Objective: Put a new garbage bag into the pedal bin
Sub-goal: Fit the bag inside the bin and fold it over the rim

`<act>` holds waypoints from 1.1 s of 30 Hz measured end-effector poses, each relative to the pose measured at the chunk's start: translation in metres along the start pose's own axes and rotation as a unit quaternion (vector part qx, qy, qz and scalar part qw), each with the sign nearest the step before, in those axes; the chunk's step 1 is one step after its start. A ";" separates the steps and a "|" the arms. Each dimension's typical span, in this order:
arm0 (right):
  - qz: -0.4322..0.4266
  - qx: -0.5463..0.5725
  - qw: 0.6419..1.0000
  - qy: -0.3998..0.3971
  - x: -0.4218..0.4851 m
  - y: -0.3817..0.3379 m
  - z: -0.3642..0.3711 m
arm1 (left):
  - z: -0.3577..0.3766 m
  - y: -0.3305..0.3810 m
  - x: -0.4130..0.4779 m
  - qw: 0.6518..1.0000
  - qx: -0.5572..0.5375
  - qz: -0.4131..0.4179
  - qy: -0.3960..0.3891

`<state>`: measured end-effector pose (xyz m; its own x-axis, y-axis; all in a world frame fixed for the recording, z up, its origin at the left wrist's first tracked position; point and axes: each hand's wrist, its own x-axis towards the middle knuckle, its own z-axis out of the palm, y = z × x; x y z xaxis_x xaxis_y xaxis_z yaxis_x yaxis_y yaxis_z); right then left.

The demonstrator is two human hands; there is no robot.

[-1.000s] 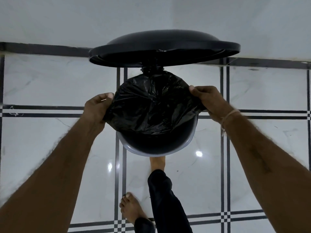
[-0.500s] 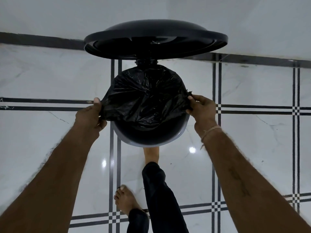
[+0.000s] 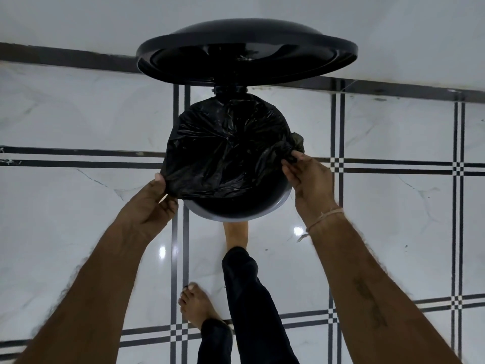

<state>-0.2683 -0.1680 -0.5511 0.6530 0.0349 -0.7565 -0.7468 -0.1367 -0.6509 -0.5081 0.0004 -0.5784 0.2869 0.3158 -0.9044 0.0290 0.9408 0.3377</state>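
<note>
A round pedal bin stands on the floor with its grey near rim (image 3: 231, 218) showing and its black lid (image 3: 246, 51) raised at the back. A crumpled black garbage bag (image 3: 225, 148) is spread over the bin's mouth, covering the back and sides; the near part of the opening stays uncovered. My left hand (image 3: 149, 203) pinches the bag's edge at the bin's left side. My right hand (image 3: 307, 172) pinches a bunched fold of the bag at the right side. One foot (image 3: 236, 232) sits at the bin's front base; the pedal itself is hidden.
The bin stands on glossy white marble tiles with dark stripe borders (image 3: 78, 158), close to a white wall (image 3: 78, 22) with a dark skirting band. My other bare foot (image 3: 196, 306) rests on the floor nearer to me. A thread band circles my right wrist (image 3: 325, 216).
Both hands have slid along the bin's rim toward me, pulling the bag's edge farther around the sides. The right hand now grips a bunched fold.
</note>
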 end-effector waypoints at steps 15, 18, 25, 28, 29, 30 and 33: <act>-0.002 -0.009 0.999 0.043 -0.006 0.006 0.006 | 0.004 -0.010 0.007 0.995 -0.070 -0.032 0.056; 0.043 0.014 0.998 0.043 -0.010 0.005 -0.001 | 0.002 -0.014 0.006 0.996 -0.064 -0.027 0.047; 0.134 0.082 0.988 -0.012 -0.016 0.009 0.001 | -0.010 -0.031 -0.002 0.999 -0.050 -0.002 -0.021; 0.153 0.128 0.979 -0.031 -0.021 0.013 0.008 | -0.010 -0.036 -0.003 0.998 -0.058 -0.018 0.004; 0.157 0.131 0.978 -0.037 -0.023 0.015 0.011 | -0.009 -0.038 -0.003 0.998 -0.060 -0.022 0.011; 0.161 0.131 0.977 -0.040 -0.025 0.019 0.014 | -0.007 -0.038 -0.003 0.998 -0.062 -0.025 0.020; 0.149 0.107 0.982 -0.046 -0.029 0.033 0.021 | -0.002 -0.042 -0.002 0.995 -0.084 -0.029 0.040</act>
<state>-0.3139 -0.1527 -0.5521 0.3938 0.1157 -0.9119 -0.9192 0.0557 -0.3899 -0.5120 -0.0400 -0.5912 0.2123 0.2628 -0.9412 -0.1184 0.9630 0.2422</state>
